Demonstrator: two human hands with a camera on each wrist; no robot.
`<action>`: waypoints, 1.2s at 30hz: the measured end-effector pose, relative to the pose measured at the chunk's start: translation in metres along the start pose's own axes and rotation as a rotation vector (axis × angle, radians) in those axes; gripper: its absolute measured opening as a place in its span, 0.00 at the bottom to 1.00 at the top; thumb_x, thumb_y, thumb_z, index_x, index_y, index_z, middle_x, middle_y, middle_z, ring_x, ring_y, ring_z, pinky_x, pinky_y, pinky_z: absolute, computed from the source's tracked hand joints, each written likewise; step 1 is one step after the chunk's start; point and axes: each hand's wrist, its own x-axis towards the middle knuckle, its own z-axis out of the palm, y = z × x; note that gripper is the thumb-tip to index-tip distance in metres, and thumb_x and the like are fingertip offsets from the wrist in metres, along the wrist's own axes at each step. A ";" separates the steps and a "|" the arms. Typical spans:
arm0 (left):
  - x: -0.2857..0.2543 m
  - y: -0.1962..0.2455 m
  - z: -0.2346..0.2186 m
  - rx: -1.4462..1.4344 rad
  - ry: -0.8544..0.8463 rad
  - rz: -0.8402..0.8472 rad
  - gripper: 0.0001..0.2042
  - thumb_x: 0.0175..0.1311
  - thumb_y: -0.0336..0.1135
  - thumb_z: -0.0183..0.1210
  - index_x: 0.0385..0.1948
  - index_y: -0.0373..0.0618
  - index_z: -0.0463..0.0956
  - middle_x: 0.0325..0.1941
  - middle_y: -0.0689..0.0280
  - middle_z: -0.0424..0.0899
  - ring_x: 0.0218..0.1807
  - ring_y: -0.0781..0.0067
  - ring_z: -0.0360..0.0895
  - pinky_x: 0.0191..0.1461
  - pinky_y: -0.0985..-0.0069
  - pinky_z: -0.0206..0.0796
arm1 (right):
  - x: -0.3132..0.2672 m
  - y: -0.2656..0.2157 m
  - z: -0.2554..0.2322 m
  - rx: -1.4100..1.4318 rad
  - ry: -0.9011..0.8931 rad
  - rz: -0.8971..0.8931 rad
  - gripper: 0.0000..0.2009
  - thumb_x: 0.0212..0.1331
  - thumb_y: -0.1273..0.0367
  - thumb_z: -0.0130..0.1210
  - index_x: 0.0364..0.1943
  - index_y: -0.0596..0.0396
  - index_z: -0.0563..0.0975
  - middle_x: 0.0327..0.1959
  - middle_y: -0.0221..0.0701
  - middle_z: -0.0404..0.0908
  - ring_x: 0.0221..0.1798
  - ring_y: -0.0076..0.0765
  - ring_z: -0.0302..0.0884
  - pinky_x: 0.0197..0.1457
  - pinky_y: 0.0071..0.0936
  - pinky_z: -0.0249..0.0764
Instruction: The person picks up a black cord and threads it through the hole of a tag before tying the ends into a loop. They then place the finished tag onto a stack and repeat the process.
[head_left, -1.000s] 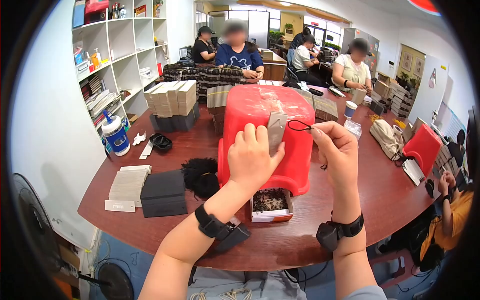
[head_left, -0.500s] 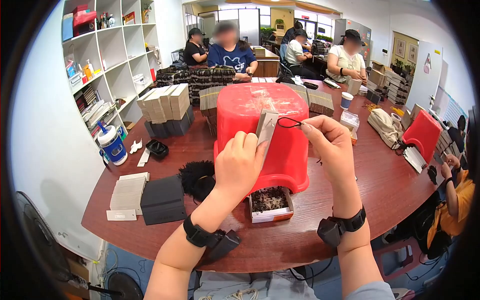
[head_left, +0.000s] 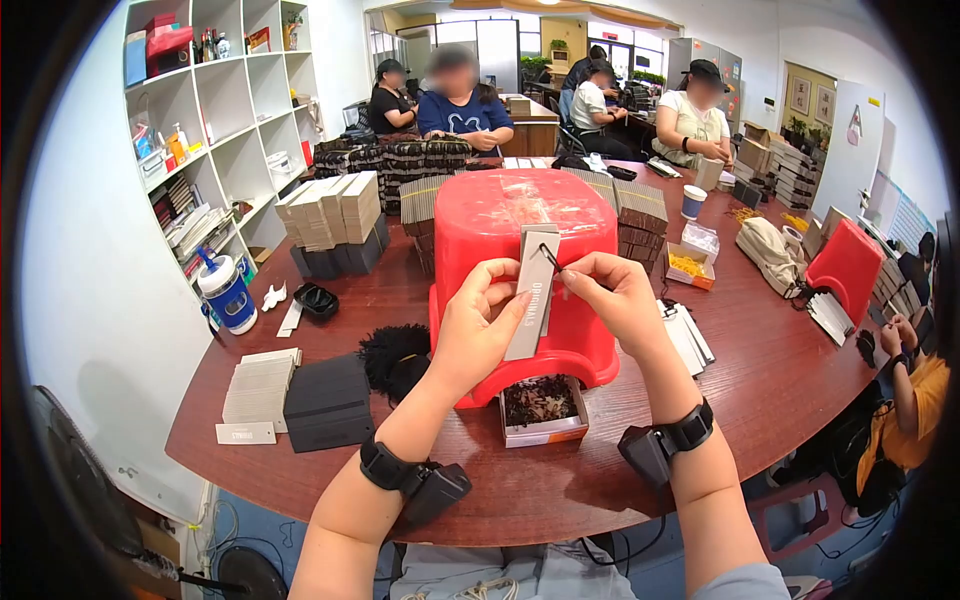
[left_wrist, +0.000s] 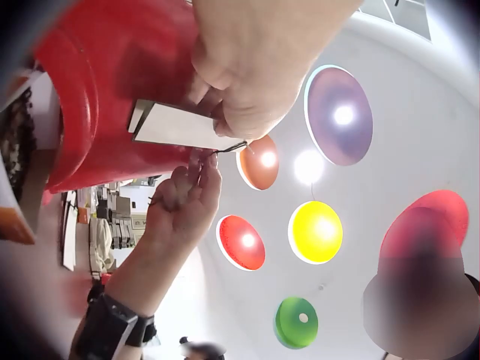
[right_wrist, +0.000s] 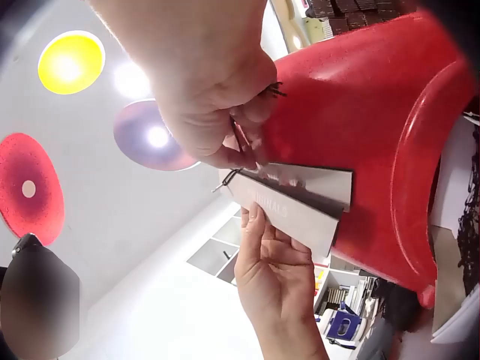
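Observation:
My left hand [head_left: 478,318] holds a pale grey hang tag [head_left: 527,315] printed ORIGINALS, upright before a red upturned plastic stool [head_left: 475,215]. A second tag [right_wrist: 330,182] fans out behind it in the right wrist view. Thumb and fingers of my right hand [head_left: 615,295] pinch a thin black cord [head_left: 551,257] close beside the tags. At the tag's top end the cord runs through the punched hole. Dark cord ends [right_wrist: 276,90] stick out by the right hand in the right wrist view.
Left on the table lie a row of grey tags [head_left: 253,390], dark cards [head_left: 328,402] and a black cord bundle [head_left: 388,352]. A scrap box [head_left: 545,436] sits under the stool. Finished-looking tags [head_left: 686,338] lie right, near a box of yellow bits [head_left: 690,264]. Several people sit beyond.
My right hand has moved left to the tags, and the cord that was a loose loop is now at the hole. My left hand has turned, bringing the printed face into view.

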 end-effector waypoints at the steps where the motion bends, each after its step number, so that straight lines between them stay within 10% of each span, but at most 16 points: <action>1: 0.000 0.001 -0.001 0.000 -0.001 0.001 0.09 0.55 0.23 0.48 0.38 0.38 0.63 0.35 0.64 0.75 0.38 0.84 0.70 0.41 0.86 0.62 | -0.001 -0.002 0.000 0.000 0.000 -0.001 0.06 0.49 0.72 0.52 0.25 0.64 0.75 0.23 0.26 0.76 0.27 0.15 0.69 0.32 0.14 0.66; 13: -0.002 0.004 -0.018 0.143 -0.221 0.174 0.11 0.53 0.18 0.47 0.39 0.36 0.65 0.34 0.62 0.75 0.40 0.77 0.72 0.43 0.82 0.63 | -0.005 -0.034 -0.014 0.181 -0.175 0.151 0.11 0.45 0.76 0.47 0.35 0.63 0.75 0.34 0.30 0.76 0.38 0.21 0.70 0.45 0.19 0.64; 25: -0.001 0.015 -0.029 0.145 -0.288 0.059 0.10 0.51 0.18 0.49 0.37 0.33 0.68 0.35 0.62 0.75 0.40 0.78 0.72 0.45 0.81 0.63 | 0.010 -0.034 0.005 0.035 -0.081 -0.035 0.07 0.52 0.70 0.51 0.28 0.60 0.75 0.23 0.24 0.73 0.27 0.14 0.66 0.32 0.15 0.65; 29: 0.000 0.017 -0.031 0.059 -0.286 0.037 0.10 0.52 0.18 0.49 0.37 0.33 0.68 0.35 0.62 0.75 0.40 0.77 0.72 0.45 0.81 0.63 | 0.002 -0.042 -0.001 0.254 -0.049 -0.015 0.05 0.53 0.70 0.49 0.26 0.57 0.71 0.28 0.26 0.72 0.34 0.17 0.66 0.41 0.17 0.62; 36: -0.004 0.024 -0.025 0.101 -0.362 -0.024 0.10 0.52 0.19 0.50 0.37 0.34 0.68 0.34 0.62 0.76 0.39 0.78 0.73 0.44 0.82 0.64 | -0.003 -0.045 -0.016 1.453 -0.259 -0.169 0.07 0.56 0.69 0.41 0.35 0.54 0.70 0.36 0.29 0.72 0.32 0.22 0.66 0.44 0.23 0.62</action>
